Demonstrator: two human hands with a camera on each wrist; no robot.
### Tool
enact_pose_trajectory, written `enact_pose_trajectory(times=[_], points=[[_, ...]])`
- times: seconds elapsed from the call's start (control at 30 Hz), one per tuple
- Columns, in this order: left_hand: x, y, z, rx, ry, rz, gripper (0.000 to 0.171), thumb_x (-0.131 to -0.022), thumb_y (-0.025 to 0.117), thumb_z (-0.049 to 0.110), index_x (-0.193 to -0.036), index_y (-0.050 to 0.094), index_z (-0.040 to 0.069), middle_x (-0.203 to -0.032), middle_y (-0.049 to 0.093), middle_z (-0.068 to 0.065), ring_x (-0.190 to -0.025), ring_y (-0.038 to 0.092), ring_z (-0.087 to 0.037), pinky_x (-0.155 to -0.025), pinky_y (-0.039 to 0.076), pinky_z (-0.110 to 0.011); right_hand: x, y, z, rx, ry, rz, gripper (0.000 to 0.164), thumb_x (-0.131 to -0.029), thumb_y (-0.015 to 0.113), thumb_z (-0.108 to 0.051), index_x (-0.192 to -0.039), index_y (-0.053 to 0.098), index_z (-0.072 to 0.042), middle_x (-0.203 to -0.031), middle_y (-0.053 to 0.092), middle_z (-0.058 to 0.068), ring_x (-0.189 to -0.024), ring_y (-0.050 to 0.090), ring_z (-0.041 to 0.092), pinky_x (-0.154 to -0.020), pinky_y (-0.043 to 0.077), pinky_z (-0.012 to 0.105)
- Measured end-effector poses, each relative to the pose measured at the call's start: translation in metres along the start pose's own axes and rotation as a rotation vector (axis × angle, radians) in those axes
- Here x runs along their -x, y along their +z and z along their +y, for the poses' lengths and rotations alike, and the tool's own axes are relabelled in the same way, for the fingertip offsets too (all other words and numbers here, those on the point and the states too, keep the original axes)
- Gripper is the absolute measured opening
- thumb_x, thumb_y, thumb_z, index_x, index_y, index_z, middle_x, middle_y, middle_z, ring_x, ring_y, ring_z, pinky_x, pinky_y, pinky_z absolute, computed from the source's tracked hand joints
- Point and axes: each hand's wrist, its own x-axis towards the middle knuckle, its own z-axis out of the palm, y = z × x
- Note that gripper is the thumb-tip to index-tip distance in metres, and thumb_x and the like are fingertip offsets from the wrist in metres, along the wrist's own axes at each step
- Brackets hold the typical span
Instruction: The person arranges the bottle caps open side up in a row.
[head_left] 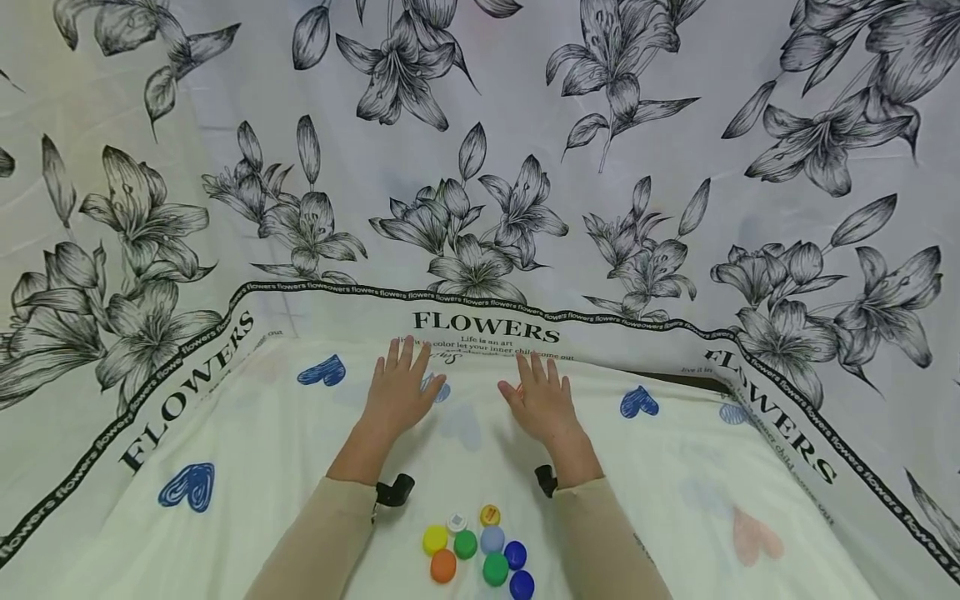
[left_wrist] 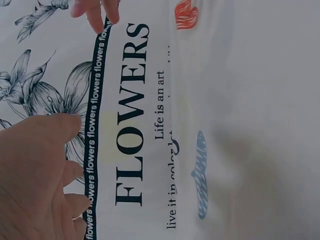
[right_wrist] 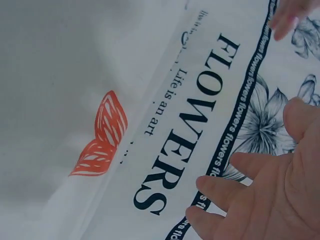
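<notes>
My left hand (head_left: 401, 387) is held out over the white cloth with its fingers extended and nothing in it. To its right, my right hand (head_left: 542, 402) is likewise spread, palm down and holding nothing. Both palms show bare in the wrist views, the left hand (left_wrist: 37, 175) at one side and the right hand (right_wrist: 270, 190) at the other. Nearer the body, between the forearms, lies a loose group of round, cap-like plastic pieces: a yellow one (head_left: 435, 540), an orange one (head_left: 443, 566), a light blue one (head_left: 492, 540), a white one (head_left: 457, 522) and several others in green, dark blue and amber.
The bed-like surface is covered by a white cloth (head_left: 262, 467) printed with hearts. Behind it hangs a curtain (head_left: 337, 125) with black lily drawings and a lettered band. A dark gap (head_left: 675, 381) shows between cloth and curtain at the back right. Each wrist carries a small black camera (head_left: 395, 490).
</notes>
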Motion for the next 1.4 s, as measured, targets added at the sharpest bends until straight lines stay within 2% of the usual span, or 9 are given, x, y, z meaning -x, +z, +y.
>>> enact_pose_trajectory(times=[0.13, 0.27, 0.4, 0.53, 0.63, 0.73, 0.97, 1.27, 1.4], points=[[0.005, -0.008, 0.015, 0.028, 0.052, -0.041, 0.072, -0.107, 0.045, 0.050, -0.163, 0.025, 0.008, -0.168, 0.012, -0.023, -0.154, 0.002, -0.044, -0.119, 0.010, -0.063, 0.005, -0.005, 0.003, -0.024, -0.030, -0.023, 0.076, -0.107, 0.036, -0.058, -0.163, 0.024, -0.009, -0.166, 0.022, 0.023, -0.151, 0.016, 0.049, -0.116, 0.017, 0.068], [0.016, -0.020, 0.029, 0.078, 0.116, -0.073, 0.070, -0.107, 0.050, 0.043, -0.160, 0.029, 0.003, -0.165, 0.022, -0.025, -0.153, 0.008, -0.047, -0.118, 0.017, -0.064, 0.017, -0.013, 0.004, -0.155, -0.049, -0.104, 0.073, -0.107, 0.047, -0.050, -0.163, 0.024, -0.010, -0.164, 0.029, 0.020, -0.149, 0.025, 0.046, -0.116, 0.024, 0.062], [0.027, -0.027, 0.038, 0.187, 0.152, -0.123, 0.064, -0.104, 0.059, 0.036, -0.155, 0.041, 0.002, -0.156, 0.043, -0.021, -0.147, 0.034, -0.042, -0.115, 0.031, -0.057, 0.027, -0.026, -0.001, -0.303, -0.099, -0.194, 0.059, -0.105, 0.060, -0.036, -0.156, 0.043, -0.011, -0.146, 0.056, 0.014, -0.135, 0.052, 0.035, -0.108, 0.042, 0.053], [0.034, -0.025, 0.046, 0.347, 0.162, -0.263, 0.047, -0.099, 0.069, 0.028, -0.139, 0.062, 0.004, -0.124, 0.069, -0.010, -0.112, 0.064, -0.029, -0.095, 0.052, -0.046, 0.032, -0.036, -0.009, -0.358, -0.182, -0.379, 0.033, -0.097, 0.073, -0.020, -0.127, 0.068, -0.008, -0.103, 0.070, 0.002, -0.095, 0.065, 0.022, -0.083, 0.054, 0.042], [0.036, -0.019, 0.051, 0.435, 0.196, -0.371, 0.032, -0.094, 0.075, 0.022, -0.121, 0.072, 0.005, -0.098, 0.070, -0.001, -0.087, 0.063, -0.020, -0.078, 0.054, -0.036, 0.036, -0.037, -0.016, -0.327, -0.199, -0.538, 0.018, -0.090, 0.079, -0.016, -0.107, 0.073, -0.012, -0.087, 0.064, -0.003, -0.080, 0.059, 0.015, -0.073, 0.050, 0.033], [0.041, -0.012, 0.057, 0.458, 0.224, -0.449, 0.023, -0.091, 0.078, 0.019, -0.110, 0.074, 0.006, -0.087, 0.066, 0.004, -0.080, 0.058, -0.016, -0.073, 0.052, -0.032, 0.042, -0.035, -0.023, -0.286, -0.198, -0.614, 0.014, -0.086, 0.082, -0.013, -0.095, 0.072, -0.013, -0.082, 0.062, -0.003, -0.077, 0.056, 0.015, -0.071, 0.048, 0.031], [0.061, -0.001, 0.072, 0.402, 0.139, -0.583, 0.022, -0.083, 0.085, 0.018, -0.098, 0.070, 0.012, -0.083, 0.060, 0.002, -0.080, 0.055, -0.019, -0.074, 0.050, -0.035, 0.056, -0.020, -0.036, -0.168, -0.166, -0.619, 0.017, -0.082, 0.084, -0.012, -0.088, 0.069, -0.012, -0.079, 0.061, -0.005, -0.074, 0.055, 0.014, -0.071, 0.048, 0.030], [0.077, 0.023, 0.083, 0.281, 0.250, -0.552, 0.023, -0.078, 0.084, 0.013, -0.088, 0.064, 0.019, -0.076, 0.055, 0.007, -0.071, 0.051, -0.013, -0.066, 0.045, -0.029, 0.076, -0.002, -0.040, -0.062, -0.198, -0.555, 0.022, -0.076, 0.089, -0.014, -0.084, 0.068, -0.013, -0.072, 0.057, -0.007, -0.066, 0.052, 0.013, -0.066, 0.048, 0.027], [0.080, 0.019, 0.087, 0.305, 0.219, -0.573, 0.021, -0.079, 0.083, 0.009, -0.089, 0.066, 0.017, -0.077, 0.055, 0.006, -0.072, 0.052, -0.014, -0.066, 0.046, -0.029, 0.079, -0.001, -0.038, -0.075, -0.200, -0.543, 0.022, -0.076, 0.091, -0.015, -0.084, 0.070, -0.013, -0.071, 0.057, -0.007, -0.064, 0.052, 0.012, -0.064, 0.048, 0.026]])
